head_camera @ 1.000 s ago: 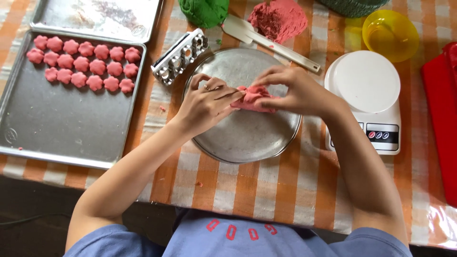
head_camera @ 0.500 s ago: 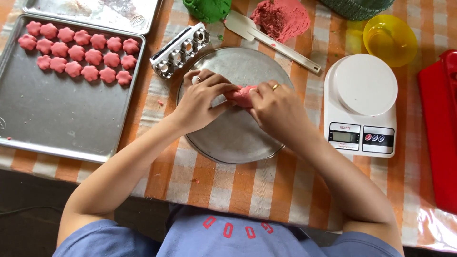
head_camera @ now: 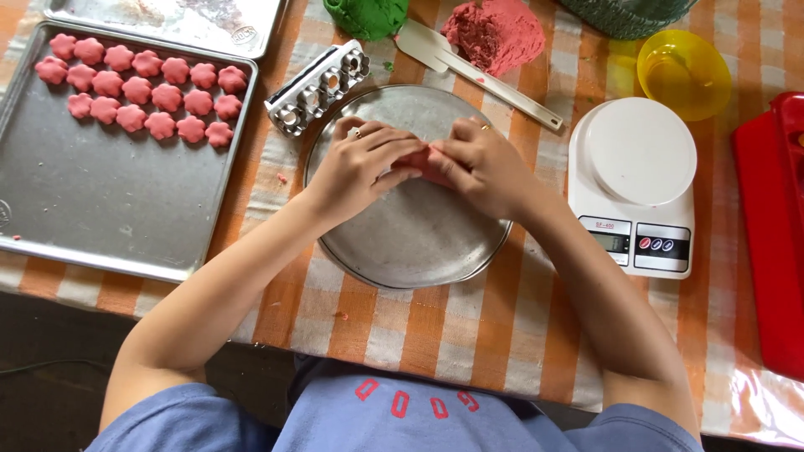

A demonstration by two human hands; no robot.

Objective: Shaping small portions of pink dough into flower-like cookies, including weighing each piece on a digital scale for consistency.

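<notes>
Two hands meet over the round metal plate (head_camera: 419, 243), which lies on the orange-and-white checked cloth (head_camera: 469, 326). The left hand (head_camera: 360, 167) and the right hand (head_camera: 481, 163) face each other, fingers curled inward, and pinch a small piece of pink dough (head_camera: 416, 161) between their fingertips. The dough sits above the upper middle of the plate and is mostly hidden by the fingers; whether it touches the plate cannot be told.

Left of the plate lies a rectangular baking tray (head_camera: 100, 218). Its upper part carries rows of pink flower-shaped dough pieces (head_camera: 138, 88); its lower part is bare metal. A metal cutter mould (head_camera: 318, 88) rests between tray and plate, just beside the plate rim. Beyond the plate lie a green dough lump (head_camera: 368, 17), a larger pink dough mass (head_camera: 494, 33) and a white scraper (head_camera: 477, 71). Right of the plate stands a white kitchen scale (head_camera: 636, 184), with a yellow bowl (head_camera: 682, 71) above it and a red tray (head_camera: 770, 234) at the frame edge.
</notes>
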